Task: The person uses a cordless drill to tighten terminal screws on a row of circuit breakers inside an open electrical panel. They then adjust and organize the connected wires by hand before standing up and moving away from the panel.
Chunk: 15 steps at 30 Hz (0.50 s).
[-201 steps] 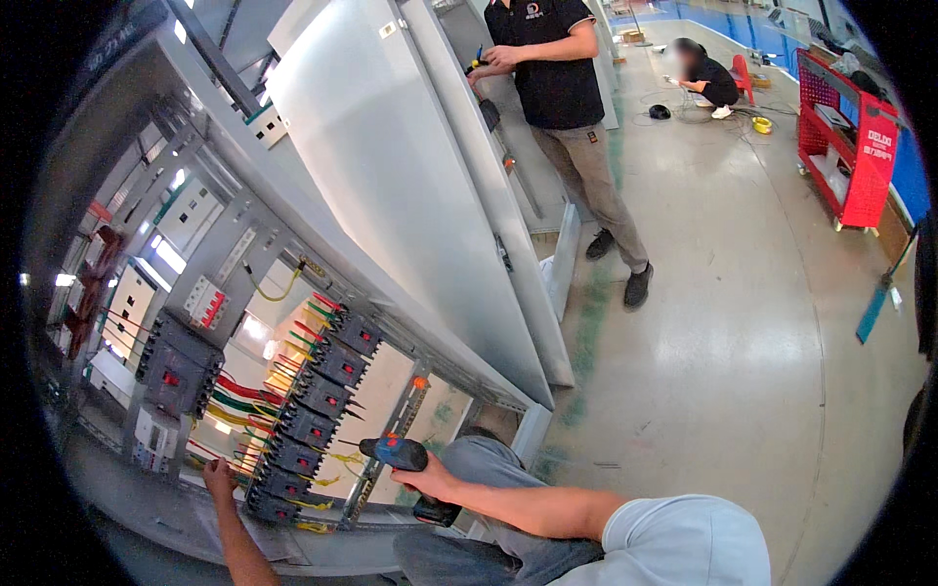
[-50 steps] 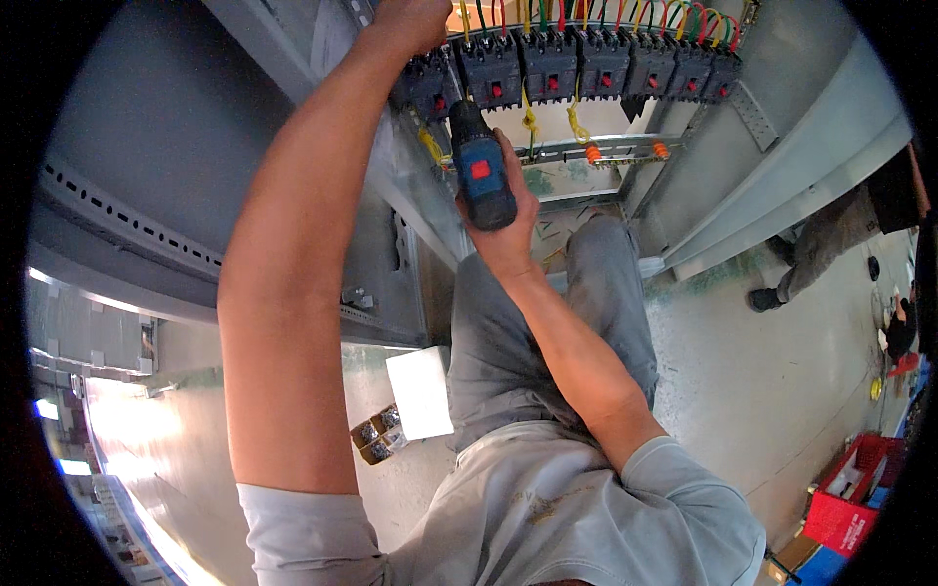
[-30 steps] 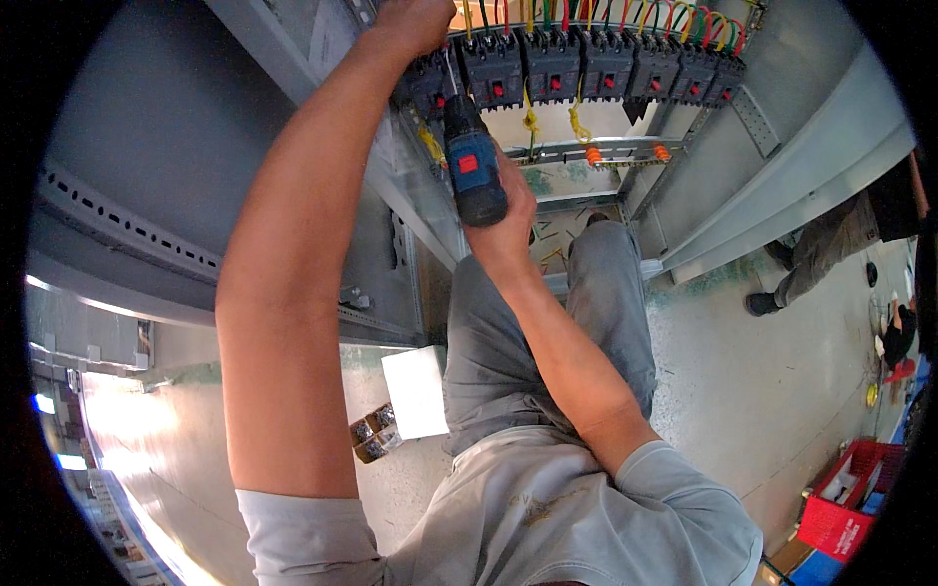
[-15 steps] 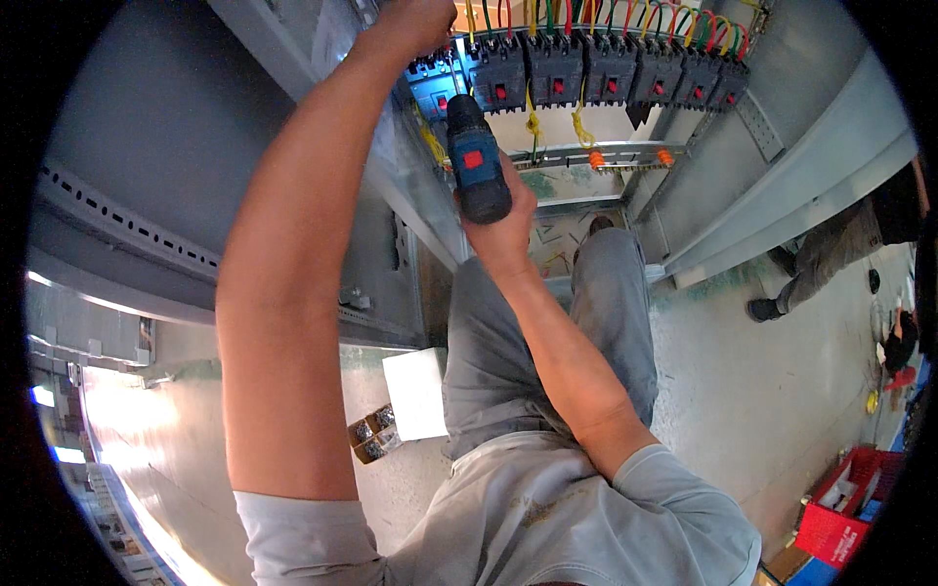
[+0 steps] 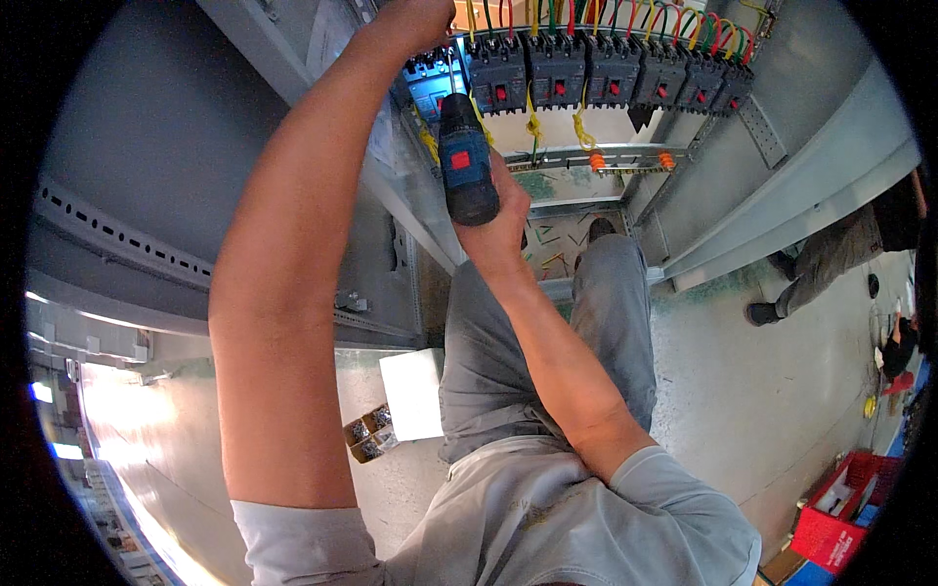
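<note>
My right hand [image 5: 501,220] is wrapped round the grip of a blue and black cordless drill driver [image 5: 466,161] with a red mark on its body. The driver's long thin bit [image 5: 452,76] points up to the terminals of the leftmost circuit breaker [image 5: 428,90], which is lit blue-white. Beside those terminals, at the top edge, is my left hand [image 5: 422,21]; its fingers are mostly hidden, so what they hold does not show. Rightward runs a row of black circuit breakers [image 5: 557,76] with red switches and yellow, green and red wires [image 5: 640,20] above.
Grey cabinet panels rise at left [image 5: 147,146] and right [image 5: 840,195]. Yellow cords [image 5: 534,127] hang below the breakers, above a metal rail with orange insulators [image 5: 598,162]. A box of small hardware [image 5: 369,435] lies on the floor; a red crate [image 5: 831,527] stands lower right. Another person's leg [image 5: 821,264] shows at right.
The drill driver and my right hand have shifted slightly left, and the driver stands more upright. My left hand stays by the leftmost breaker.
</note>
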Tool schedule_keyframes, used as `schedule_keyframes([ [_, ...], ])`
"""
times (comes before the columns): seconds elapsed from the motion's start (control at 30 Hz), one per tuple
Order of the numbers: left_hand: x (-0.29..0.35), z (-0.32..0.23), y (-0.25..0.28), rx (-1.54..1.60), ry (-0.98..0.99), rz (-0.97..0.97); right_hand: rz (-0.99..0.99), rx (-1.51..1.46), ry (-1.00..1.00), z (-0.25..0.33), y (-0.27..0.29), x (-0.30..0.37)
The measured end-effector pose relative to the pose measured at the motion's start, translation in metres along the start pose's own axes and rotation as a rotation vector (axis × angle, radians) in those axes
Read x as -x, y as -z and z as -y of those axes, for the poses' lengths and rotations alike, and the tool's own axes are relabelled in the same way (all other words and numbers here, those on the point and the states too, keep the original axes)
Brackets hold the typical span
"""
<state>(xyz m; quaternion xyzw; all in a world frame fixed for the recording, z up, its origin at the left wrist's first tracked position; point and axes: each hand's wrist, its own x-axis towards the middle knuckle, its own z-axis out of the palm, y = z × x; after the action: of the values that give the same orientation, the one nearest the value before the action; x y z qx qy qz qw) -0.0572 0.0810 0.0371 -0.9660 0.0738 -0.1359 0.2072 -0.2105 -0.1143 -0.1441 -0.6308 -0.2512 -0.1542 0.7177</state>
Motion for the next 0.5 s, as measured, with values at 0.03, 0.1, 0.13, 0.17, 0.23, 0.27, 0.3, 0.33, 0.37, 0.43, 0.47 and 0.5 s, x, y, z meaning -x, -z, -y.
schedule_keyframes([
  [0.03, 0.001, -0.001, 0.001, 0.006, 0.009, 0.006, 0.000, 0.025, 0.007, 0.003, 0.001, -0.001],
  [0.1, 0.001, 0.000, 0.002, 0.012, 0.024, 0.017, 0.004, 0.053, 0.008, 0.007, 0.001, -0.002],
  [0.13, 0.003, 0.004, -0.001, 0.049, 0.037, 0.019, 0.008, 0.057, 0.002, 0.010, 0.000, -0.002],
  [0.17, 0.008, 0.008, -0.005, 0.087, 0.049, 0.021, 0.011, 0.062, -0.005, 0.012, 0.000, -0.001],
  [0.23, 0.004, 0.002, 0.000, 0.113, 0.062, 0.007, -0.040, 0.055, 0.018, 0.010, -0.001, -0.001],
  [0.27, 0.005, -0.009, 0.004, 0.104, 0.064, -0.004, -0.074, 0.056, 0.033, 0.007, 0.001, -0.002],
  [0.3, 0.008, -0.014, 0.011, 0.085, 0.074, -0.010, -0.049, 0.067, 0.008, 0.006, 0.001, -0.001],
  [0.33, 0.008, -0.007, 0.009, 0.112, 0.087, 0.003, -0.024, 0.068, -0.011, 0.007, 0.001, -0.002],
  [0.37, 0.010, 0.004, 0.005, 0.144, 0.091, -0.025, 0.001, 0.070, -0.031, 0.009, 0.001, -0.003],
  [0.43, 0.009, 0.016, 0.014, 0.209, 0.089, -0.073, 0.005, 0.080, 0.027, 0.015, 0.002, -0.004],
  [0.47, -0.001, 0.009, 0.031, 0.135, 0.161, -0.026, -0.003, 0.097, 0.053, 0.015, 0.006, -0.006],
  [0.5, -0.003, 0.007, 0.043, 0.098, 0.173, -0.068, -0.012, 0.094, 0.065, 0.015, 0.007, -0.006],
])
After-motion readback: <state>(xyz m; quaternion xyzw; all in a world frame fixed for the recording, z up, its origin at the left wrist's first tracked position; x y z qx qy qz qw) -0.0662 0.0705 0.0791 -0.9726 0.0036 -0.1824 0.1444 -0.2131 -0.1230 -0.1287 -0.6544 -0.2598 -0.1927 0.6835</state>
